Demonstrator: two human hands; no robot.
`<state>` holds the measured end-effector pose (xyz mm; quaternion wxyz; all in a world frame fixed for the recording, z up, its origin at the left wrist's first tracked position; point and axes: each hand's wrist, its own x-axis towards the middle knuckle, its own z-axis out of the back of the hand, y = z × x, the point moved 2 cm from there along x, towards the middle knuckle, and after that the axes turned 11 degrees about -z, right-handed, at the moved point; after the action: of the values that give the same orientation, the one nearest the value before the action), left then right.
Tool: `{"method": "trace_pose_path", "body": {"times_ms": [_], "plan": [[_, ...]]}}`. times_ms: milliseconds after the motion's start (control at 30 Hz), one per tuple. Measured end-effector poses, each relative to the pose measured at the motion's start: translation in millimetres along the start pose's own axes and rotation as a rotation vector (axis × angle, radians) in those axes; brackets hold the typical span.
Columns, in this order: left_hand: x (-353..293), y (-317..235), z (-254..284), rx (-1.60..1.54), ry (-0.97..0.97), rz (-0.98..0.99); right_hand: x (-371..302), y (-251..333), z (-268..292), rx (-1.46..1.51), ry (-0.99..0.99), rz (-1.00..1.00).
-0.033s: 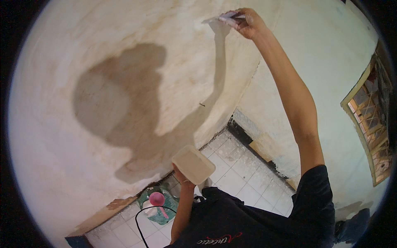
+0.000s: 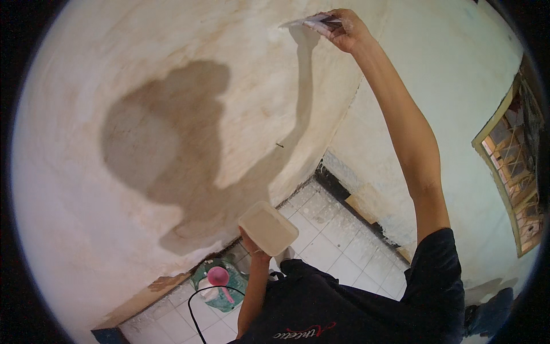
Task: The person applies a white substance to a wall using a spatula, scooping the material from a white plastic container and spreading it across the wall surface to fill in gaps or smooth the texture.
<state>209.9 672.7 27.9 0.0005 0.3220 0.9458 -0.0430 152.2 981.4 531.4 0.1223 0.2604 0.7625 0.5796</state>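
Note:
My right arm stretches up to the wall (image 2: 252, 97). There my right hand (image 2: 348, 31) is closed around a putty knife (image 2: 314, 23), a flat, whitish, paste-smeared blade with a dark part by the fingers. Its edge lies at the wall surface, and white residue marks my fingers. Low in the middle, my left hand (image 2: 250, 243) grips a cream rectangular plastic tub (image 2: 268, 228) by its side. The tub is tilted with its opening facing up; I cannot tell how much pale paste, if any, is inside. A small dark nail-like piece (image 2: 279, 145) sticks out of the wall.
A pink dipper (image 2: 217, 277) rests on a green plastic sheet or bag (image 2: 229, 298) by the wall's foot. White tiles (image 2: 312, 246) are spattered. A second wall (image 2: 452, 74) meets at the corner, with a barred window (image 2: 510, 166) at right. A black curved cable or handle (image 2: 192, 309) stands at lower left.
My right hand and the putty knife have shifted very slightly upward along the wall. My left hand and the tub have stayed in place.

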Motion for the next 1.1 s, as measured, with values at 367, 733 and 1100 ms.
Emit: {"method": "trace_pose_path", "body": {"times_ms": [367, 733, 1100], "plan": [[-6, -17, 10, 0.206, -0.157, -0.192, -27, -250, 130, 0.094, -0.214, -0.218], [-27, -19, 3, 0.248, -0.171, -0.212, 17, -191, 73, 0.131, -0.081, -0.206], [-13, 8, 8, 0.14, -0.083, -0.104, 4, 16, -17, 0.063, 0.073, -0.088]]}}
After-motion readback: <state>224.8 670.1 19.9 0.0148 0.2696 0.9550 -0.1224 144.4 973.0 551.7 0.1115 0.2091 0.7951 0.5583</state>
